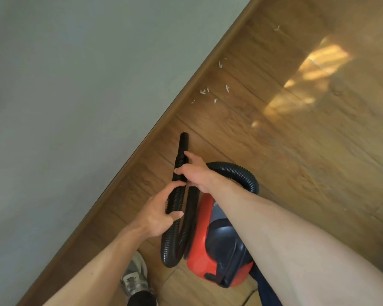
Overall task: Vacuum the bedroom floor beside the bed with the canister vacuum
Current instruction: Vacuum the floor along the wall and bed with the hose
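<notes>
Both hands on the black ribbed flexible vacuum hose point(177, 217), which loops down beside the red and dark grey plastic canister vacuum point(221, 244) and arcs back over its top. Right hand point(192, 171) is wrapped around the hose just below the smooth black tube nozzle end point(183, 142), fingers curled on it, thumb side hidden, so a closed hold near the tip, likely to steer the open end. Left hand point(157, 214) lower down the hose, thumb and fingers part-closed around the ribbing in a loose pinch-like cradle, looks like it's taking slack or straightening the loop rather than gripping hard. Nozzle points up-frame along the wooden skirting board point(142, 146) that meets the pale grey-green wall point(75, 85), tip raised off or just above the brown wood-grain laminate floor point(274, 151); contact not clear. Canister sits on the floor right at the person's feet, a grey laced sneaker point(134, 274) just beside the hose loop. Small white scraps of debris point(208, 91) lie scattered ahead near the skirting, apart from the nozzle, probably the target. Sunlight patch point(307, 78) further right. No bed in view. No brand, label or writing readable on the canister; a small mark near its top is too blurred.
</notes>
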A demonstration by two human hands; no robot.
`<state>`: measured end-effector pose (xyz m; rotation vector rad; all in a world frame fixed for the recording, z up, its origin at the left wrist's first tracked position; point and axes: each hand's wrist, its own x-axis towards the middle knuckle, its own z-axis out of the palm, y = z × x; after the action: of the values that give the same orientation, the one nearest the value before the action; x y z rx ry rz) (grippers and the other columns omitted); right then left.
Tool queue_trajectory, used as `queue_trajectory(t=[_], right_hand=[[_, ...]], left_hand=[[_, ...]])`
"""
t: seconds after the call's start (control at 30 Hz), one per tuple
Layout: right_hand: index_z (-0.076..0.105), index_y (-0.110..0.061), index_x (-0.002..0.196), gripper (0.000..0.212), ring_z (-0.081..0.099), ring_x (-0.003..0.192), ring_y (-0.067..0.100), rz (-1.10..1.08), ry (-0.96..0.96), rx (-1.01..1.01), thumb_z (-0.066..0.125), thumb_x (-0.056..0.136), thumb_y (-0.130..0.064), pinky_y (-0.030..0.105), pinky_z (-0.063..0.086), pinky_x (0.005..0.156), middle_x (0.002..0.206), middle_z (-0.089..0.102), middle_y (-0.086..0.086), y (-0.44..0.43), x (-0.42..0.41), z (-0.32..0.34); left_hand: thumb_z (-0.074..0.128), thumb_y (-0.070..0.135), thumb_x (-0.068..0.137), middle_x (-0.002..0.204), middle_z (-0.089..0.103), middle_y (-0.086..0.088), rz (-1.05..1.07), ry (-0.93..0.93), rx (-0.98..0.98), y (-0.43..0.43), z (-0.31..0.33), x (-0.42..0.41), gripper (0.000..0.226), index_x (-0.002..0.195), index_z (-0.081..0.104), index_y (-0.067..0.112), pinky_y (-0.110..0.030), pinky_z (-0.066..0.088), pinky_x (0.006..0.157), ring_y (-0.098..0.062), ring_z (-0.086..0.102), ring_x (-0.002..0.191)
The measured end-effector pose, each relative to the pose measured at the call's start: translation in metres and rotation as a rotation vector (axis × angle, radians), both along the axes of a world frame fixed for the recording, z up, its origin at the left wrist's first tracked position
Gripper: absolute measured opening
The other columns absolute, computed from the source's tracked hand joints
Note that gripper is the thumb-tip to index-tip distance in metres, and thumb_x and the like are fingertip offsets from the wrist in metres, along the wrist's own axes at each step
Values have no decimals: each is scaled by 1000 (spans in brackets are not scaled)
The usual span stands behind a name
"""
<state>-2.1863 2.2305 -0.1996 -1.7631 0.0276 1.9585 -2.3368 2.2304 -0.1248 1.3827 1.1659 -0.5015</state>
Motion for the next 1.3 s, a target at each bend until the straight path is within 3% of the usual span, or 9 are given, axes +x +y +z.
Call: queue_trajectory(t=[0.2,0.37,0.53,0.63,0.83,0.93,1.07,1.2,1.3], right_hand=[[25,-29,155,80,58,116,26,56,39,31,62,91,1,44,57,91,141,50,8,13,26,13],[26,-30,155,80,62,110,28,29,33,22,63,90,0,49,57,90,134,55,8,34,48,19],[28,-26,155,79,59,117,30,-36,-17,18,65,89,0,45,58,87,141,51,13,58,68,16],[28,-23,155,76,54,111,23,-1,-93,29,63,91,0,29,56,70,143,49,10,68,80,16],[24,-22,156,79,58,109,26,-69,-66,-33,60,90,2,34,56,75,128,53,9,62,77,12],[23,-20,157,79,57,110,25,-68,-95,-24,59,90,3,33,54,77,126,53,9,60,71,13],[23,-20,157,78,57,110,25,-62,-108,-20,55,90,3,27,52,65,126,51,8,63,71,16],[23,-22,157,80,57,112,26,-41,-116,-44,58,89,1,38,56,88,129,51,8,65,69,19],[23,-22,157,79,58,108,25,-27,-114,-55,56,89,1,37,55,83,123,51,6,65,66,22]], left_hand=[[68,5,90,113,55,28,-33,37,42,7,16,27,67,136,39,45,-3,46,71,26,48,100],[68,7,90,110,60,19,-63,46,38,33,23,48,65,135,41,47,-4,45,66,10,56,98],[70,11,90,120,59,11,-66,10,1,67,11,67,65,135,41,47,-9,44,72,4,55,105],[69,9,90,119,59,7,-92,-23,-44,81,2,78,63,132,42,47,-13,45,78,0,56,104],[65,4,91,110,58,6,-112,-14,-152,88,-3,80,62,133,42,43,-45,58,89,-15,61,101],[64,2,90,110,57,0,-146,-4,-168,89,-3,81,63,132,40,42,-48,58,90,-18,61,101],[65,3,90,116,54,3,-159,-13,-176,89,-4,81,64,133,38,41,-46,56,93,-14,58,105],[66,5,91,118,54,5,-150,-11,-197,91,-1,79,64,133,37,44,-44,57,92,-11,57,106],[67,5,89,120,54,6,-117,3,-208,89,-1,75,64,132,38,44,-46,57,92,-11,57,108]])
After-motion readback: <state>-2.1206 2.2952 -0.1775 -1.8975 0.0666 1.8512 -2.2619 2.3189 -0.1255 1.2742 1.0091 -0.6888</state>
